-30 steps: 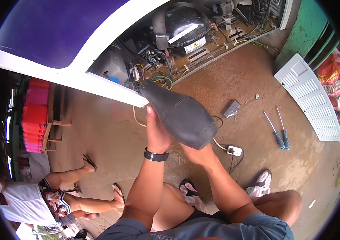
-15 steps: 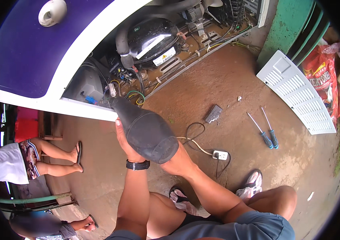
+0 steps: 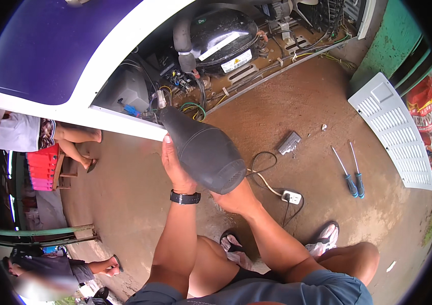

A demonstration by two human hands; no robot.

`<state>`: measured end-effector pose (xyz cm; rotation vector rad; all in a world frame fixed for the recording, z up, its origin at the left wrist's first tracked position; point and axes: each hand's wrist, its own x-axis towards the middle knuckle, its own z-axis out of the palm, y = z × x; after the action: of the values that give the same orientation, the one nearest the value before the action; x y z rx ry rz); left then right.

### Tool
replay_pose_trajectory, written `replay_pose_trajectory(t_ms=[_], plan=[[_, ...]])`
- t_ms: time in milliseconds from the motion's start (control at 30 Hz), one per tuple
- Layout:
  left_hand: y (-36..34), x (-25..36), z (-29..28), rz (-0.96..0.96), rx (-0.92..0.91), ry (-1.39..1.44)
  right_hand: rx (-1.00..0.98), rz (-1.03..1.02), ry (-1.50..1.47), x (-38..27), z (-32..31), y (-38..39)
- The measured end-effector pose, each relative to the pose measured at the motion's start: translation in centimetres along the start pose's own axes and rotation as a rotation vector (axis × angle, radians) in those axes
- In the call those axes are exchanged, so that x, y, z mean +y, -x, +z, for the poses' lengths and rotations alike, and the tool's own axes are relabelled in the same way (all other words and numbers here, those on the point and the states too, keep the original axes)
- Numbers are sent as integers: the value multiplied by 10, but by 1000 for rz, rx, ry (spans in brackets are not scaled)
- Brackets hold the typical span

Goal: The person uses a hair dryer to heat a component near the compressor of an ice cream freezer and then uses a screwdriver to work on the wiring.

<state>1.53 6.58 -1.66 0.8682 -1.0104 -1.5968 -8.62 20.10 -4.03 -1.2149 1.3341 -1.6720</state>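
Someone in white [image 3: 17, 133] has moved past the red stack [image 3: 42, 161]. Nearby, the right grip [image 3: 239, 198] clasps a bulbous, matte-black hair dryer [image 3: 211, 158]; the left grip [image 3: 179, 174] touches its side, fingers hidden, closure unclear. The tapered nozzle [image 3: 171, 118] sits by the smooth white cabinet edge [image 3: 124, 123].

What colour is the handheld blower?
The blower is dark grey, near black; it shows best in the head view.
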Motion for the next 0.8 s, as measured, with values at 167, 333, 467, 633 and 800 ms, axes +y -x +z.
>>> replay_pose_trajectory(t_ms=[167, 333, 467, 633, 800], plan=[[2, 4, -4, -18, -27, 30, 18, -73, 46, 5, 6, -2], [0, 2, -11, -63, -11, 72, -7, -19, 4, 4, 9, -6], [3, 4, -1, -87, -16, 81, -8, 26, -27, 0, 4, -8], [-4, -12, -30, -273, -144, 270, -27, 79, 30, -14, -12, 1], [-10, -24, -44, -52, -325, -106, 81, 14, -88, -13, -11, 0]])
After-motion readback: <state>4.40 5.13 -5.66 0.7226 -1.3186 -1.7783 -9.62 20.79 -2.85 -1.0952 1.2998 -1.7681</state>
